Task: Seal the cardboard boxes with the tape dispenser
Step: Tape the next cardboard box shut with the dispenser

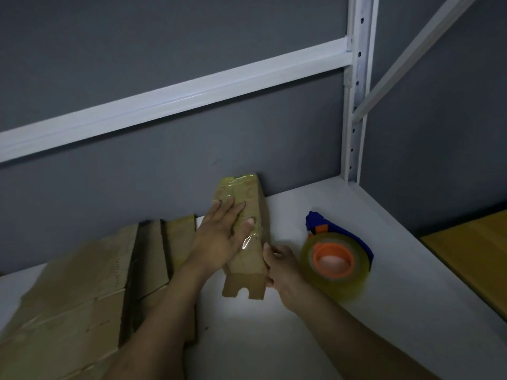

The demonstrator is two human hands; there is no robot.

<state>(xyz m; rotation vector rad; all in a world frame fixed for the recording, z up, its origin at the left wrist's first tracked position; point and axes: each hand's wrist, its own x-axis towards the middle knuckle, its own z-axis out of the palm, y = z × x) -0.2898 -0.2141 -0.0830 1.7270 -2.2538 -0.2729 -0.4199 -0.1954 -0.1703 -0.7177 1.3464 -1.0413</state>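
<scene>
A long narrow cardboard box [248,266] lies on the white shelf [274,338], its far half covered in shiny clear tape. My left hand [219,235] lies flat on the taped top with straight fingers, pressing it down. A loose curl of tape sticks up beside my left thumb. My right hand [282,266] grips the box's right side near its near end, fingers curled against the edge. The tape dispenser [336,256], blue with an orange hub and a roll of clear tape, lies on the shelf just right of my right hand, untouched.
Several flat cardboard boxes [82,292] are stacked on the left of the shelf, under my left forearm. A grey wall stands behind with a white rail and an upright post [356,105]. A wooden surface [472,256] lies at the right.
</scene>
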